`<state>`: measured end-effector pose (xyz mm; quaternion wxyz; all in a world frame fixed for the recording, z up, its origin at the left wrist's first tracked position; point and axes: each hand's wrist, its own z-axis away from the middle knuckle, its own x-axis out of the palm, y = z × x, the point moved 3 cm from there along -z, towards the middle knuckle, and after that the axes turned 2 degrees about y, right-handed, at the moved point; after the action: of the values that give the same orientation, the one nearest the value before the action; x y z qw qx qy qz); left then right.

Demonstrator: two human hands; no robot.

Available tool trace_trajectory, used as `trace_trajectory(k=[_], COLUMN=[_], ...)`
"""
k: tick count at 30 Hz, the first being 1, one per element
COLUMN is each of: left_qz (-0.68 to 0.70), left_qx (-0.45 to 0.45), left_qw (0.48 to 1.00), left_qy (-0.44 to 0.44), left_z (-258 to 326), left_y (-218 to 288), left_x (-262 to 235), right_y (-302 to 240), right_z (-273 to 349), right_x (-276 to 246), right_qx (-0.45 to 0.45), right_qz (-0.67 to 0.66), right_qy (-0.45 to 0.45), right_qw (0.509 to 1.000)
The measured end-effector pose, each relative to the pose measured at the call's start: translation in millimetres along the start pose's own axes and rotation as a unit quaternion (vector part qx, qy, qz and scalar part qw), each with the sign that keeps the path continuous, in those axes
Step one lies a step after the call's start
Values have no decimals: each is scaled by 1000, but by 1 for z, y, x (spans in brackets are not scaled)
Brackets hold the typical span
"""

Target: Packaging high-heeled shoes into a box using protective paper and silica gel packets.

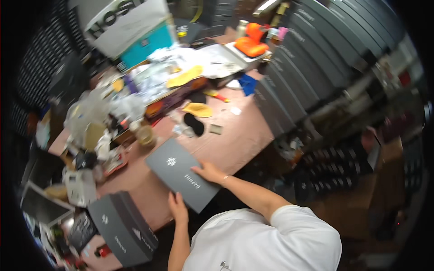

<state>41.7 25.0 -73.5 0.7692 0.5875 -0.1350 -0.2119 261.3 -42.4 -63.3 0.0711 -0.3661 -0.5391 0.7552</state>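
The right hand (210,172) that I'm watching is partly curled over one long edge of a grey shoebox (181,174), with a digit stretched onto the lid. The left hand (178,207) sits against the opposite long edge, fingers slightly bent and pointing up the side, so the two have hold of the box between them. I can't make out what any fingers hidden beneath are doing. The shoebox lies aslant at the near side of the pink table (246,128), one corner jutting past its edge towards the white shirt. I'd judge that this opposed hold keeps it from twisting, and that the overhang leaves an edge easy to reach.

Just beyond the box I see a black insole (194,124), a yellow insole (197,109) and a tool with a red and yellow handle (217,95), lying loose. A squat jar (145,135) and crumpled clear plastic bags (88,117) crowd the left, so I'd call that side the tightest. At the lower left, a group of grey boxes (117,230) stands near the left forearm; a tall stack of similar boxes (312,67) walls off the far right. An orange tape dispenser (251,41) sits at the back, well apart from both hands.
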Motion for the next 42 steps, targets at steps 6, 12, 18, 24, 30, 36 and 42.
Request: trace_trajectory(k=[6, 12, 18, 24, 30, 36, 42], left_qz=[19, 190, 320, 414, 193, -156, -256], left_qx=[1, -178, 35, 257, 415, 471, 331], left_qw=[999, 965, 930, 758, 739, 691, 878], left_qy=[-27, -19, -178, -433, -494, -525, -233], left_z=[11, -6, 0, 25, 84, 101, 42], left_y=[11, -3, 178, 451, 579, 469, 409], left_x=[-2, 2, 102, 248, 356, 324, 122], right_y=[-16, 2, -153, -281, -329, -226, -169], right_z=[4, 24, 45, 131, 159, 133, 169], right_x=[-14, -9, -204, -414, -644, -717, -635], right_qx=[86, 12, -236, -539, -474, -278, -348], right_qz=[92, -145, -94, 211, -54, -125, -148], right_qy=[-62, -128, -32, 244, 274, 466, 571], right_qw=[990, 981, 967, 778, 835, 831, 729])
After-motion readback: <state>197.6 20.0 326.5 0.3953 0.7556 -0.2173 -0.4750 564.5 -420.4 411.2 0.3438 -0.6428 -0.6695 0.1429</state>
